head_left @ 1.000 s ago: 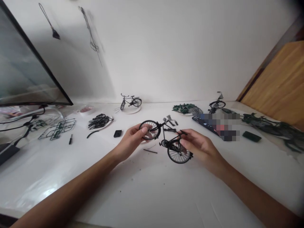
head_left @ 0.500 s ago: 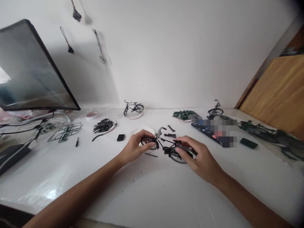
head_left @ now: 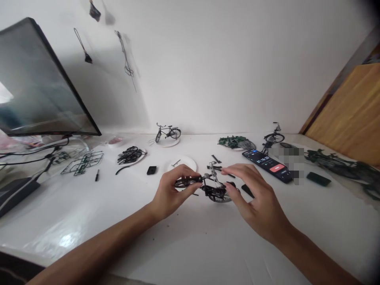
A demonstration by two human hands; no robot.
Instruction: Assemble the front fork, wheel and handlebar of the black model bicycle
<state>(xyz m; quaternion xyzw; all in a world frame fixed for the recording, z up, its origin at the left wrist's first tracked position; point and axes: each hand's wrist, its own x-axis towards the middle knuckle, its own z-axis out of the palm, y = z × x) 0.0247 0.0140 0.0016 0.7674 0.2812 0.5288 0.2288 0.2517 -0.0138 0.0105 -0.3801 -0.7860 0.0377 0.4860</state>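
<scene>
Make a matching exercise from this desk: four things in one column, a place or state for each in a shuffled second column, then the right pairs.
Things:
1 model bicycle
2 model bicycle by the wall
3 smartphone
4 green parts sprue

Places or states:
A on a round white plate
B lying left of the plate of black parts
C gripped by the left hand, right hand beside it
D screen lit, showing a timer

Pairs: 1C, 2A, 3D, 4B

The model bicycle (head_left: 211, 185) has swung from nearly side-on to lying much flatter, its wheel pinched in the left hand (head_left: 175, 194), while the right hand (head_left: 255, 198) has spread its fingers wider above the frame, baring more of the round white plate (head_left: 185, 162).
</scene>
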